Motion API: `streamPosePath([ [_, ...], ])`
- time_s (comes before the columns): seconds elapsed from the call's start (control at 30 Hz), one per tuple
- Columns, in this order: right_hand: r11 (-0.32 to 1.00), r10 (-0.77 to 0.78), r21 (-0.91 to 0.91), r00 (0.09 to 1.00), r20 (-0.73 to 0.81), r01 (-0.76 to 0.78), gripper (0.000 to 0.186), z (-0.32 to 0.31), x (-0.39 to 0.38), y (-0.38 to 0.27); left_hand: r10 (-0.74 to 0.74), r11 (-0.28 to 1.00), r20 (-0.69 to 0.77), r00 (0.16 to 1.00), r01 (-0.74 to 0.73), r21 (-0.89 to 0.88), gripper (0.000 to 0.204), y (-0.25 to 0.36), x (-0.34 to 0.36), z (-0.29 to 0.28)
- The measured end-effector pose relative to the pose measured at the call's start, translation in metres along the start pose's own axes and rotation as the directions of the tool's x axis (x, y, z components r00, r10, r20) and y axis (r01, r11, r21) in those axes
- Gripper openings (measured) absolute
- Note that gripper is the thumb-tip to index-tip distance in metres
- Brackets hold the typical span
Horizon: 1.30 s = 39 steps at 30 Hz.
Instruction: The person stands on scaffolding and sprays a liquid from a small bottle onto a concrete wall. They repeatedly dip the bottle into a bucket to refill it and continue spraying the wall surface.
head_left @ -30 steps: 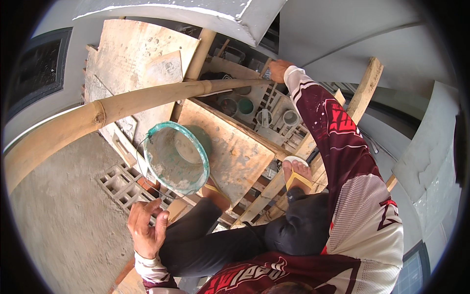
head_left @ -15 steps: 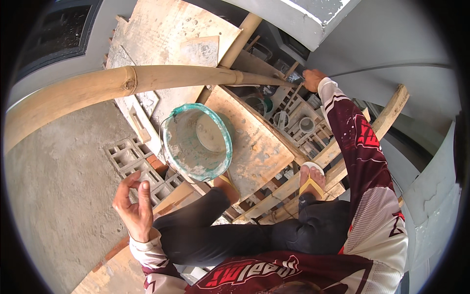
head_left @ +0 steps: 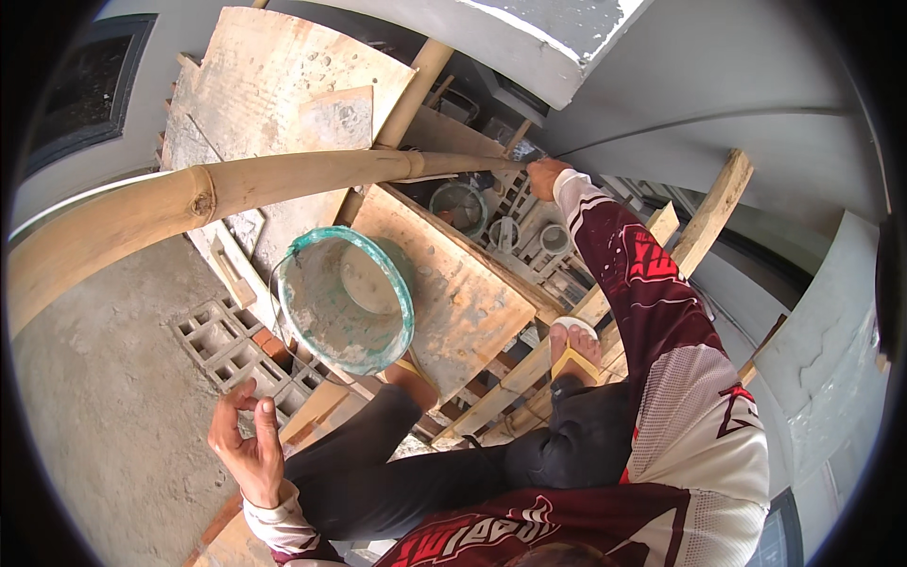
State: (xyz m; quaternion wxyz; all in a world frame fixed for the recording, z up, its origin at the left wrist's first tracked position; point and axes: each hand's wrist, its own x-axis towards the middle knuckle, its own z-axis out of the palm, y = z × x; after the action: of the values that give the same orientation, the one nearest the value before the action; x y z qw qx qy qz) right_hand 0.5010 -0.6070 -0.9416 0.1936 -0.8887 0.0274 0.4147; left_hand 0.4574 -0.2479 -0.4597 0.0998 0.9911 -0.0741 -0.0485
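My left hand (head_left: 248, 441) is raised below a green mortar-smeared bucket (head_left: 342, 298), its fingers loosely bent and apart, holding nothing. My right hand (head_left: 547, 178) reaches forward to the far end of a long bamboo pole (head_left: 255, 180), fingers curled; what they hold is too small to make out. The bucket sits tilted in view on stained plywood (head_left: 463, 312). My sandalled feet (head_left: 573, 350) are on the wooden scaffold, one beside the bucket and one further right.
Another plywood sheet (head_left: 246, 80) lies beyond the pole. Hollow blocks (head_left: 217, 340) are down at the left beside rough concrete floor (head_left: 104, 387). Grey walls (head_left: 718, 66), a concrete ledge (head_left: 557, 28) and upright timber (head_left: 718, 208) border the scaffold. Several containers (head_left: 458, 208) show below.
My right hand has come down a little toward the pole's end. My left hand has moved leftward and changed little in shape. The view has swung right, then back.
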Motion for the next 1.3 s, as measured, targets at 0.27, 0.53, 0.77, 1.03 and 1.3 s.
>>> streamPosePath([
  [0.27, 0.999, 0.040, 0.007, 0.996, 0.086, -0.041, 0.031, -0.010, -0.014, -0.022, -0.005, 1.000, 0.043, 0.999, 0.005, 0.002, 0.023, -0.007, 0.000, -0.002],
  [0.53, 0.981, -0.052, -0.176, 0.980, 0.192, 0.086, 0.035, -0.009, -0.013, -0.056, -0.068, 0.998, 0.054, 0.996, 0.068, 0.003, 0.022, -0.009, -0.006, -0.005],
  [0.77, 0.982, -0.062, -0.166, 0.987, 0.150, 0.087, 0.030, 0.026, 0.014, -0.052, -0.104, 0.994, 0.081, 0.991, 0.102, 0.022, 0.023, -0.020, -0.008, -0.006],
  [1.03, 0.883, -0.265, -0.372, 0.958, 0.106, 0.286, 0.025, 0.053, 0.039, -0.042, -0.128, 0.992, 0.098, 0.987, 0.126, 0.029, 0.024, -0.026, -0.010, -0.004],
  [1.3, 0.982, -0.062, -0.165, 0.985, 0.161, 0.088, 0.031, 0.015, 0.021, -0.062, -0.144, 0.989, 0.100, 0.985, 0.141, 0.032, 0.025, -0.026, -0.012, -0.005],
])
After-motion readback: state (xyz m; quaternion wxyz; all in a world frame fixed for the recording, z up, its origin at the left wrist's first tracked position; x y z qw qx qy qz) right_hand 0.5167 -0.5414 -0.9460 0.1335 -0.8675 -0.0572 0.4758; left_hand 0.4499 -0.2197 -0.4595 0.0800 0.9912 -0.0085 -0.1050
